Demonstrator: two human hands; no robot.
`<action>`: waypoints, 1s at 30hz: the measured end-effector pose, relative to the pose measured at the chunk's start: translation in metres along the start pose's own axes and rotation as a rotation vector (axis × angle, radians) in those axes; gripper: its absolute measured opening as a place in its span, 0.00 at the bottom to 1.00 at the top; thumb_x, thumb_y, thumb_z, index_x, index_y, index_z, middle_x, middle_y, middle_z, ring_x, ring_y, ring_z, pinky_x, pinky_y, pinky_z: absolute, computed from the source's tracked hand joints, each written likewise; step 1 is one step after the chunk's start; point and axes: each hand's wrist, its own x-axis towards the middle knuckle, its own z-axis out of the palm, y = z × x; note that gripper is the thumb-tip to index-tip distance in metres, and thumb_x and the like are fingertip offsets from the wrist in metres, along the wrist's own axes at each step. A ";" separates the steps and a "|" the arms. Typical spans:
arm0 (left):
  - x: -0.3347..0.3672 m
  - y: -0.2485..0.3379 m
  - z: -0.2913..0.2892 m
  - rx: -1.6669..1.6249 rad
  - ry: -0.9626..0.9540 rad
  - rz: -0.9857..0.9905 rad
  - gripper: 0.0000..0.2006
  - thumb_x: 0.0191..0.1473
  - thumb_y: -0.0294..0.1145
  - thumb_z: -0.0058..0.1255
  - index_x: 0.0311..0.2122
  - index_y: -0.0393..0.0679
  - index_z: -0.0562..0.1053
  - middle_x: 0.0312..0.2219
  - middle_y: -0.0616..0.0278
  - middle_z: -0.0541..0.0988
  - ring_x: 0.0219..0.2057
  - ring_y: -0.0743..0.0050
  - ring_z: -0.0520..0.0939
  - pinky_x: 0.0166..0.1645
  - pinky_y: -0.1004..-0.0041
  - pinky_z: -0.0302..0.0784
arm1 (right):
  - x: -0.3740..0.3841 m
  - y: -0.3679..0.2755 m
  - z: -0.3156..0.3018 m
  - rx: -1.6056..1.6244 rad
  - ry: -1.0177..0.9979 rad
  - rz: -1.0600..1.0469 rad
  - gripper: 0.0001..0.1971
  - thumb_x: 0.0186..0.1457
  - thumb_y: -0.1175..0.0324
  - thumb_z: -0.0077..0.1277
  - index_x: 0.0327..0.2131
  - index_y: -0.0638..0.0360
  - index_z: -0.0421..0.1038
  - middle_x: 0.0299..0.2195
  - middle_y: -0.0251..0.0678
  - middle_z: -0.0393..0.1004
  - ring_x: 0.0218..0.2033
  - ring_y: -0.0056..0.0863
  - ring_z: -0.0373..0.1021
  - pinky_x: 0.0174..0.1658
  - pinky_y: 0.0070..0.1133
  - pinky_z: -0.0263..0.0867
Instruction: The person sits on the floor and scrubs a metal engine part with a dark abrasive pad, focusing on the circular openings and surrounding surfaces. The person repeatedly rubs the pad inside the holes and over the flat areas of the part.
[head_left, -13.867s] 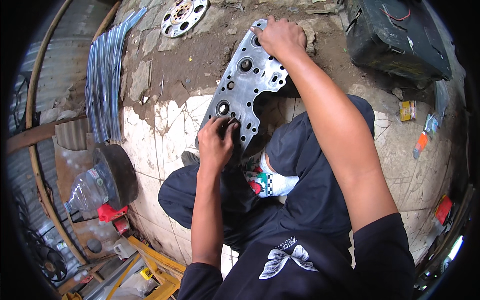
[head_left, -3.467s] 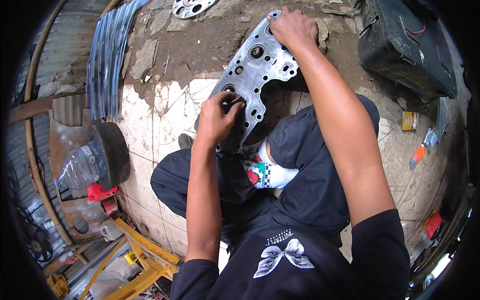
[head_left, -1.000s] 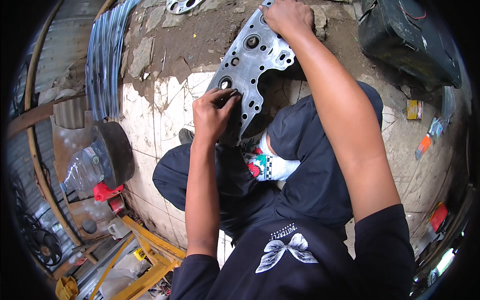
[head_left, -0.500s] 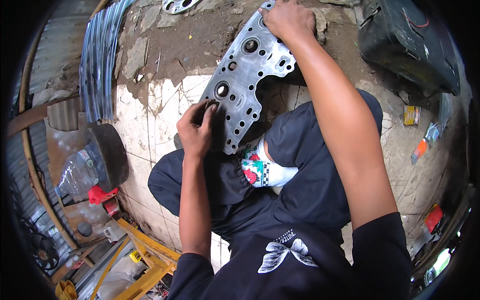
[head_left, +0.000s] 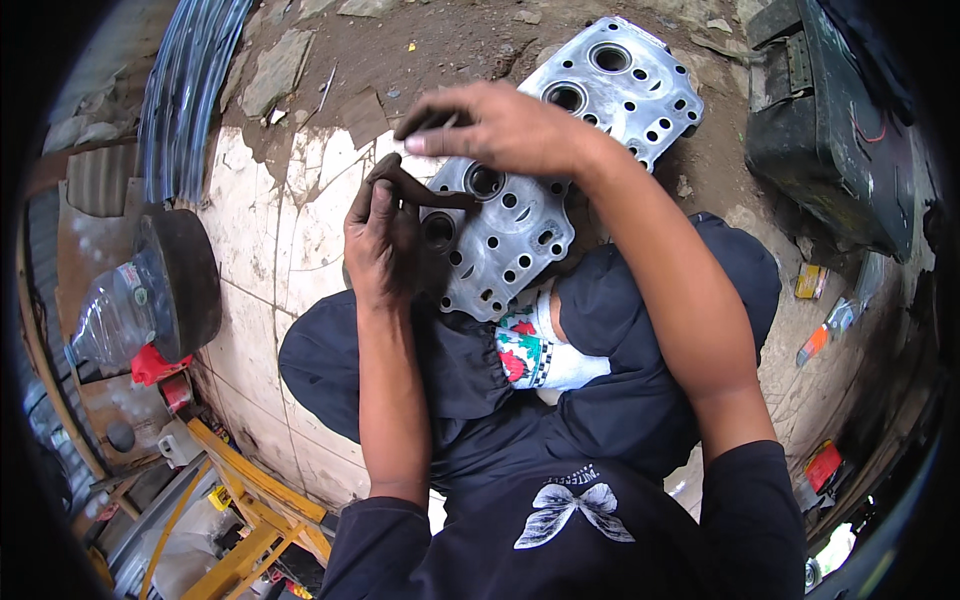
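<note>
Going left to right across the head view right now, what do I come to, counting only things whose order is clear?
Clear plastic bottle → yellow frame → the person's left hand → grey metal block with holes → black case.

Clear plastic bottle [head_left: 112, 318], yellow frame [head_left: 257, 487], black case [head_left: 835, 130]

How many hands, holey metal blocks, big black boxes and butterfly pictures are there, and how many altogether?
Hands: 2
Metal block: 1
Black box: 1
Butterfly picture: 1
Total: 5
</note>
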 end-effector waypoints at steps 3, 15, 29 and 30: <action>-0.001 0.006 0.027 0.033 0.033 0.043 0.22 0.71 0.37 0.51 0.63 0.31 0.71 0.55 0.50 0.79 0.53 0.64 0.81 0.61 0.64 0.76 | -0.008 -0.018 0.016 0.247 -0.149 0.216 0.31 0.62 0.43 0.60 0.57 0.57 0.77 0.48 0.45 0.84 0.49 0.38 0.79 0.55 0.31 0.73; -0.002 0.002 0.026 0.132 0.207 0.128 0.15 0.57 0.23 0.67 0.48 0.35 0.77 0.41 0.59 0.84 0.41 0.73 0.85 0.49 0.74 0.82 | -0.008 -0.007 0.012 0.135 -0.095 0.014 0.25 0.57 0.52 0.66 0.50 0.61 0.82 0.43 0.43 0.85 0.44 0.33 0.81 0.51 0.28 0.74; -0.003 -0.005 0.015 0.149 0.198 0.068 0.13 0.60 0.22 0.63 0.49 0.31 0.77 0.41 0.54 0.83 0.42 0.66 0.85 0.50 0.70 0.82 | -0.012 -0.013 0.023 0.162 0.037 0.109 0.25 0.56 0.49 0.68 0.44 0.63 0.81 0.35 0.43 0.85 0.36 0.29 0.80 0.44 0.29 0.74; -0.003 -0.004 0.017 0.167 0.191 0.065 0.13 0.60 0.23 0.63 0.49 0.31 0.77 0.41 0.54 0.84 0.42 0.67 0.85 0.49 0.71 0.82 | -0.012 -0.014 0.023 0.191 0.035 0.127 0.25 0.56 0.49 0.68 0.43 0.63 0.82 0.34 0.43 0.85 0.36 0.29 0.80 0.44 0.30 0.74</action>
